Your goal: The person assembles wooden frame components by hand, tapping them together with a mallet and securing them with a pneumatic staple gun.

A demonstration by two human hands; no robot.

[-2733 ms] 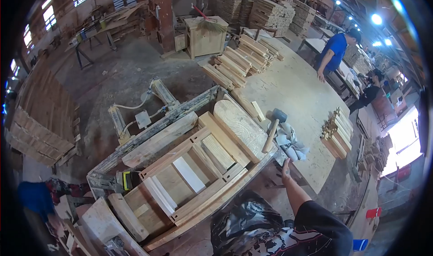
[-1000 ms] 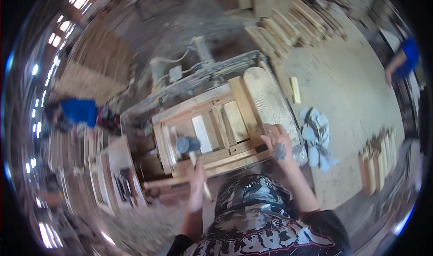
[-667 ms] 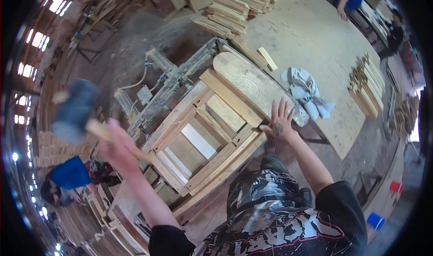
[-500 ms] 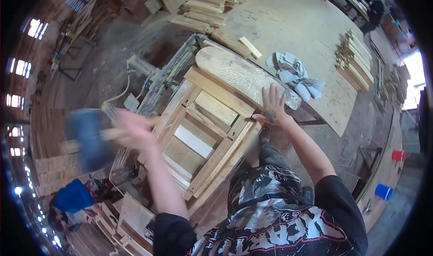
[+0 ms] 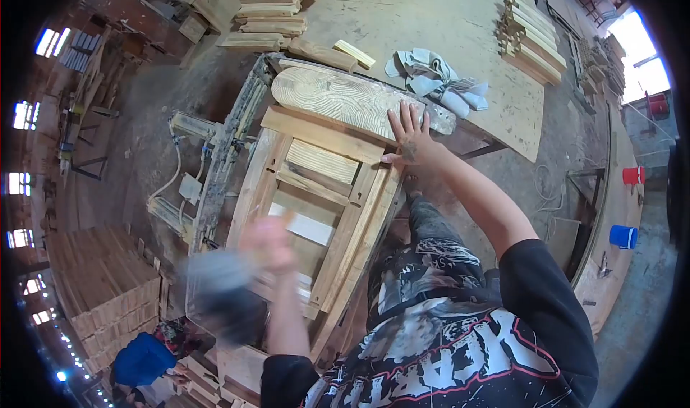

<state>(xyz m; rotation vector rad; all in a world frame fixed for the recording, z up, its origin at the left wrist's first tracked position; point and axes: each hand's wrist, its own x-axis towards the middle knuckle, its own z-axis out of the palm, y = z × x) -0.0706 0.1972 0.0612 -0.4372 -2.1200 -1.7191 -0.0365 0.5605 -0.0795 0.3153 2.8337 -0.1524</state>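
Note:
My left hand (image 5: 269, 244), blurred by motion, is closed around the handle of a mallet with a dark, blocky head (image 5: 224, 293). Both are above the lower left side of a wooden frame (image 5: 336, 253). My right hand (image 5: 413, 138) lies flat with fingers spread at the frame's upper right corner, its fingertips on a thick board with a rounded end (image 5: 334, 100). Inside the frame are a grained wood panel (image 5: 322, 162) and a white strip (image 5: 305, 226). Slots show in the frame's side pieces. The mallet and my left arm hide the lower left of the frame.
A metal clamping rig with hoses (image 5: 226, 149) stands left of the frame. Beyond it, a large table (image 5: 417, 20) bears stacked wood pieces (image 5: 532, 41) and grey gloves or cloth (image 5: 438, 77). Lower left, a person in blue (image 5: 144, 361) is near a timber stack (image 5: 108, 286).
My left hand and the mallet have swung from left of the frame to over its lower left side. My right hand stays at the corner. The whole view has shifted.

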